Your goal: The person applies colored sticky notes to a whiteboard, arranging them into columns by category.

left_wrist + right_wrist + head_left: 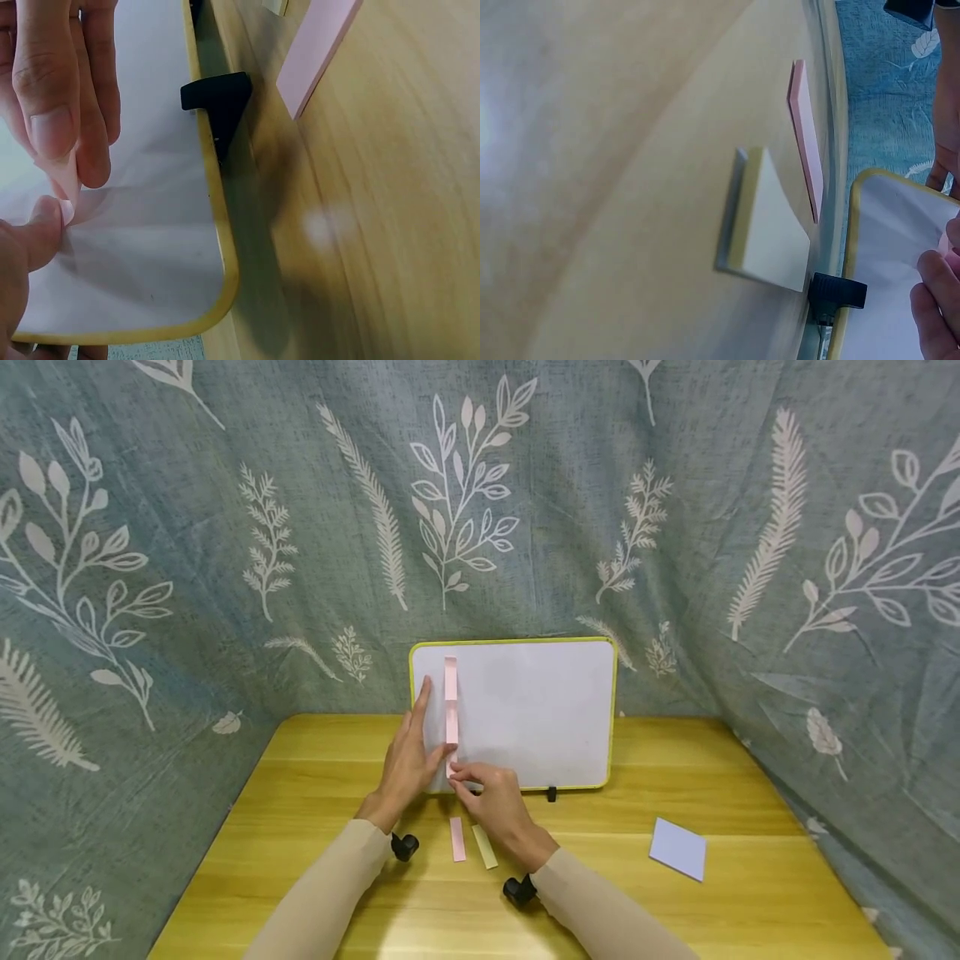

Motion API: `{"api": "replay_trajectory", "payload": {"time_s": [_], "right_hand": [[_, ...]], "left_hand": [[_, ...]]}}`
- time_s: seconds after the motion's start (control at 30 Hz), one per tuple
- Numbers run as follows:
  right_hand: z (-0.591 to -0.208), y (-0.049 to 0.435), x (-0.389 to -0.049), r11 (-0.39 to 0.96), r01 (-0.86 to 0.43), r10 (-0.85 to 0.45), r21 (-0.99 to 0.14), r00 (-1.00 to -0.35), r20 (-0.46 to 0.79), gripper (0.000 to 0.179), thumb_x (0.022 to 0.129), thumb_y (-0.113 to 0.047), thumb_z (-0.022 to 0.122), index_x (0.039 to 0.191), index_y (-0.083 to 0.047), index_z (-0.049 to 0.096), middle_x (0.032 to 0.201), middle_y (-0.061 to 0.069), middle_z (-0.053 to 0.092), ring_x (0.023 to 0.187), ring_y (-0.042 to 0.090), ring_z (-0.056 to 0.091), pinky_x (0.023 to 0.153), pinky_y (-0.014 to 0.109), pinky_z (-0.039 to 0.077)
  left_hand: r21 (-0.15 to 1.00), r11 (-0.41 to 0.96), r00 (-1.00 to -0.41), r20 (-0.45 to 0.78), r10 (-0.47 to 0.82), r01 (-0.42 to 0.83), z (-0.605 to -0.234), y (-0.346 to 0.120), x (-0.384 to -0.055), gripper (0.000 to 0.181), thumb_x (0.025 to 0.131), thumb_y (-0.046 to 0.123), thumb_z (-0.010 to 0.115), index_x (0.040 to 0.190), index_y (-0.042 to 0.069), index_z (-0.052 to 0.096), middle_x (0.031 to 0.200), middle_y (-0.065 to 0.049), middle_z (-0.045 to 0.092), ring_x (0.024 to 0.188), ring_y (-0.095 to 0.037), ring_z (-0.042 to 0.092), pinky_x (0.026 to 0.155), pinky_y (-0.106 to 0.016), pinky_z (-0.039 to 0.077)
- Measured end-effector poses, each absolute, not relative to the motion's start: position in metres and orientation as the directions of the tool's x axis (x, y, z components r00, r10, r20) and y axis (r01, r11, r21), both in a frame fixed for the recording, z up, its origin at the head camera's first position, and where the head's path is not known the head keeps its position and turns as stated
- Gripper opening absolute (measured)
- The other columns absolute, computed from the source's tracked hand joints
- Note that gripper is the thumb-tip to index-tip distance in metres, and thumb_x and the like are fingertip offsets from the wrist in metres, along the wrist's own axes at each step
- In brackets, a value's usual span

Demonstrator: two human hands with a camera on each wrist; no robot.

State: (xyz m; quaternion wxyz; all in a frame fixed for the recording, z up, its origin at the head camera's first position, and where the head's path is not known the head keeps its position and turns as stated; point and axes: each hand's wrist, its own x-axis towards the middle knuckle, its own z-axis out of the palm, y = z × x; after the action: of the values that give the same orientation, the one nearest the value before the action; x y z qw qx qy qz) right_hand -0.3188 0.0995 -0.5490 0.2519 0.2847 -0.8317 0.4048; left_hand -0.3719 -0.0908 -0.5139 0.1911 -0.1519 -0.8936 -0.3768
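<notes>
A whiteboard (pixel 540 710) with a yellow rim stands upright at the back of the table. Down its left side run two narrow pink sticky notes, an upper one (pixel 451 678) and a lower one (pixel 452 723), end to end. Below them, my right hand (pixel 491 793) pinches a third pink sticky note (pixel 66 174) against the board between thumb and fingers. My left hand (pixel 406 764) holds the board's left edge, some fingers behind it. Its thumb (pixel 43 229) lies on the front, touching the end of that third note.
On the table in front of the board lie a narrow pink pad (pixel 457 839) and a narrow yellow pad (pixel 484 847). A square lilac pad (pixel 678 849) is farther right. A black foot (pixel 552 794) supports the board's lower edge. Patterned cloth (pixel 465 527) hangs behind.
</notes>
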Motion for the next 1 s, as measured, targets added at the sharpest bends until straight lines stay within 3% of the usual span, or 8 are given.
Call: {"api": "replay_trajectory", "payload": {"time_s": [0.27,0.47,0.7,1.0], "right_hand": [[-0.547,0.100,-0.319,0.541,-0.669,-0.276,-0.509,-0.713,0.644,0.007,0.099,0.001,0.091,0.106,0.000,0.089,0.117,0.015,0.090,0.112,0.032,0.089,0.097,0.041,0.073],[-0.549,0.100,-0.315,0.537,-0.688,-0.299,-0.487,-0.695,0.654,0.008,0.098,0.002,0.090,0.105,0.000,0.089,0.113,0.017,0.089,0.109,0.033,0.088,0.095,0.044,0.073],[-0.545,0.103,-0.308,0.542,-0.657,-0.276,-0.525,-0.729,0.627,0.009,0.102,0.001,0.087,0.111,-0.002,0.087,0.112,0.014,0.089,0.101,0.026,0.089,0.090,0.038,0.074],[-0.543,0.114,-0.299,0.551,-0.618,-0.262,-0.561,-0.766,0.587,0.007,0.106,-0.003,0.084,0.112,-0.005,0.088,0.115,0.011,0.089,0.100,0.023,0.087,0.089,0.042,0.073]], "left_hand": [[0.622,0.674,-0.899,0.411,0.153,0.399,-0.508,-0.092,-0.371,0.140,0.097,0.018,0.098,0.187,0.050,-0.004,0.162,-0.026,0.060,0.119,-0.047,0.074,0.105,-0.061,0.065],[0.597,0.704,-0.906,0.389,0.165,0.384,-0.510,-0.093,-0.366,0.148,0.091,0.015,0.102,0.187,0.050,-0.006,0.141,-0.026,0.064,0.098,-0.039,0.070,0.091,-0.055,0.066],[0.560,0.726,-0.896,0.404,0.181,0.400,-0.514,-0.095,-0.366,0.155,0.084,0.016,0.107,0.187,0.046,-0.005,0.130,-0.025,0.064,0.090,-0.034,0.066,0.086,-0.051,0.066],[0.507,0.761,-0.893,0.396,0.212,0.405,-0.522,-0.098,-0.361,0.159,0.082,0.021,0.109,0.188,0.041,-0.006,0.128,-0.024,0.062,0.082,-0.031,0.063,0.082,-0.052,0.065]]}}
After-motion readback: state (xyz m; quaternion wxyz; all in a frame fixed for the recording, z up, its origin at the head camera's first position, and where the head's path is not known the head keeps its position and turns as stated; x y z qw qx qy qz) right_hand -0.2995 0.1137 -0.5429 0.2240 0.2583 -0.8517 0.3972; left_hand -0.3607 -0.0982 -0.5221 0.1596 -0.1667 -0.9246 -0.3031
